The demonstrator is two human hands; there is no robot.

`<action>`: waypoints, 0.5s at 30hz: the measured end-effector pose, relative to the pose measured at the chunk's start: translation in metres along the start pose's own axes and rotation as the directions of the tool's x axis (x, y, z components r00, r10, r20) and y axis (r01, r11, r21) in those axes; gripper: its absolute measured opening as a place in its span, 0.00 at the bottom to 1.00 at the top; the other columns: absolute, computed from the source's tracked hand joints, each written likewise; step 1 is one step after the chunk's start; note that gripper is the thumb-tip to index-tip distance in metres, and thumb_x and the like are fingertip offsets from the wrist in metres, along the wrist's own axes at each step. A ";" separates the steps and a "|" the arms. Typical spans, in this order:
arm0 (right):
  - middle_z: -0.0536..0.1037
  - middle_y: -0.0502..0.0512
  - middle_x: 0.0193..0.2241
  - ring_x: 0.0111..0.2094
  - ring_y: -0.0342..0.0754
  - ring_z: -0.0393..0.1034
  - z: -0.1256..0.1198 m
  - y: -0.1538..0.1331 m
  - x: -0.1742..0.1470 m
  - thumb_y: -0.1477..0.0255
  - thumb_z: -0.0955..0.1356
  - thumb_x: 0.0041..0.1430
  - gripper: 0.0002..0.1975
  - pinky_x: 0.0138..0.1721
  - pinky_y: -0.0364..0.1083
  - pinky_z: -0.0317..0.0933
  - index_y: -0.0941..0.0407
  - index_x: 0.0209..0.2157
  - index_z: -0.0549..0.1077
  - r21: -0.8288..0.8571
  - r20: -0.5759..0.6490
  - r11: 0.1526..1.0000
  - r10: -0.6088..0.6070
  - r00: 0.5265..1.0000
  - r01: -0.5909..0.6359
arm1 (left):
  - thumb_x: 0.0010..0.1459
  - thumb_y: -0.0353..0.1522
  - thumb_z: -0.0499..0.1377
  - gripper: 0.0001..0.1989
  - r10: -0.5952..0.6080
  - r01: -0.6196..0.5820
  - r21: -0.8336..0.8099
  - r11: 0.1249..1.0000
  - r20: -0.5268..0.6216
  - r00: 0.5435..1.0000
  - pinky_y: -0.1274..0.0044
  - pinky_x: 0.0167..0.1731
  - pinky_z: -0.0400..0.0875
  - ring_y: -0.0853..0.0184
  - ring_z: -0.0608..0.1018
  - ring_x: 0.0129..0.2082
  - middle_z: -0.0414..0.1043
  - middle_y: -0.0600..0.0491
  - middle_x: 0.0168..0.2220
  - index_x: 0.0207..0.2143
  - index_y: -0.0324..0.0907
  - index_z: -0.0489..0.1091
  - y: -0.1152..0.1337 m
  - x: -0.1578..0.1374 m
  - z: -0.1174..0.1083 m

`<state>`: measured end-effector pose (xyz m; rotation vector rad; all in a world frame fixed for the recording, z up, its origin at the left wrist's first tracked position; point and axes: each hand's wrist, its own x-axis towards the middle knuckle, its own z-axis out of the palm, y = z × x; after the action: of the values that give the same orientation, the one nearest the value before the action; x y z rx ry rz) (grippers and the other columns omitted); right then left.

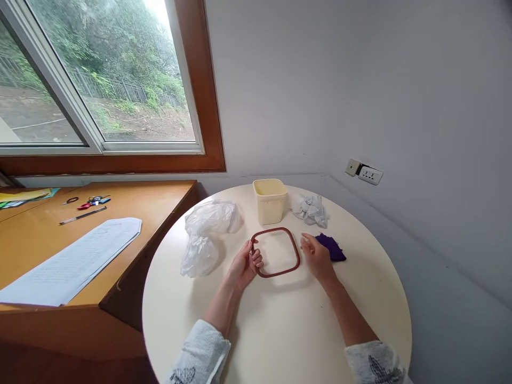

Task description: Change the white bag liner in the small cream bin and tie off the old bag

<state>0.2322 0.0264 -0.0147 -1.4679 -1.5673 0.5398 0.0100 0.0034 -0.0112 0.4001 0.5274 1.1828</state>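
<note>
My left hand (247, 263) is closed around the left side of a reddish-brown, rounded-square ring frame (285, 230), held tilted a little above the round table. Just right of the ring frame is my right hand (317, 256), its fingers loosely bent and apart, with nothing seen in them. Beside that hand, partly hidden behind it, lies a folded dark purple cloth (333, 248). Beyond the ring frame an open-topped cream plastic bin (271, 208) stands upright. A crumpled clear plastic bag (212, 218) lies on the left, and a crumpled greyish bag (311, 209) right of the bin.
The round cream table (280, 330) stands near the wall corner. At left, a wooden desk (160, 200) bears paper sheets (80, 261), a pen (82, 215) and keys (96, 201). A wall socket (370, 175) is at right, a window (132, 80) at upper left.
</note>
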 end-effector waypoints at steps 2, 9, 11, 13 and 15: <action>0.75 0.56 0.25 0.27 0.48 0.67 0.008 -0.011 -0.008 0.59 0.59 0.56 0.21 0.32 0.45 0.60 0.58 0.43 0.71 -0.030 0.072 0.998 -0.061 0.996 0.063 | 0.60 0.35 0.52 0.06 -0.003 0.003 0.008 1.000 0.027 1.000 0.83 0.18 0.58 0.76 0.60 0.15 0.53 0.60 0.17 0.35 0.42 0.63 -0.002 -0.003 0.003; 0.76 0.56 0.27 0.27 0.49 0.68 -0.002 -0.009 -0.006 0.65 0.57 0.58 0.18 0.31 0.45 0.58 0.57 0.38 0.73 -0.173 0.057 0.985 -0.008 0.998 0.018 | 0.59 0.34 0.53 0.13 -0.041 0.037 0.065 0.997 0.052 0.998 0.70 0.39 0.69 0.62 0.77 0.35 0.72 0.43 0.33 0.46 0.39 0.62 -0.005 -0.006 0.007; 0.77 0.57 0.28 0.30 0.50 0.69 -0.015 0.001 0.000 0.65 0.57 0.57 0.19 0.32 0.45 0.58 0.58 0.40 0.73 -0.217 0.018 0.972 0.095 0.995 -0.089 | 0.59 0.35 0.53 0.17 -0.048 0.044 0.091 0.995 0.045 0.998 0.68 0.44 0.67 0.60 0.76 0.41 0.72 0.40 0.39 0.49 0.39 0.60 -0.005 -0.006 0.007; 0.77 0.59 0.30 0.33 0.52 0.69 -0.031 0.010 0.006 0.65 0.57 0.56 0.20 0.33 0.46 0.59 0.59 0.41 0.73 -0.254 -0.032 0.950 0.179 0.983 -0.181 | 0.58 0.37 0.54 0.18 -0.036 0.032 0.119 0.992 0.034 0.999 0.69 0.47 0.66 0.61 0.76 0.42 0.72 0.41 0.40 0.49 0.39 0.60 -0.005 -0.007 0.006; 0.77 0.60 0.33 0.35 0.53 0.69 -0.046 0.019 0.010 0.65 0.57 0.56 0.20 0.34 0.46 0.59 0.59 0.41 0.73 -0.275 -0.079 0.928 0.239 0.968 -0.251 | 0.57 0.37 0.55 0.17 -0.013 0.010 0.162 0.987 0.017 1.000 0.70 0.48 0.65 0.63 0.76 0.41 0.73 0.43 0.39 0.46 0.39 0.62 -0.004 -0.009 0.008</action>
<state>0.2822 0.0279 -0.0034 -1.8988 -1.4795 0.4324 0.0152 -0.0068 -0.0055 0.5453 0.6113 1.1274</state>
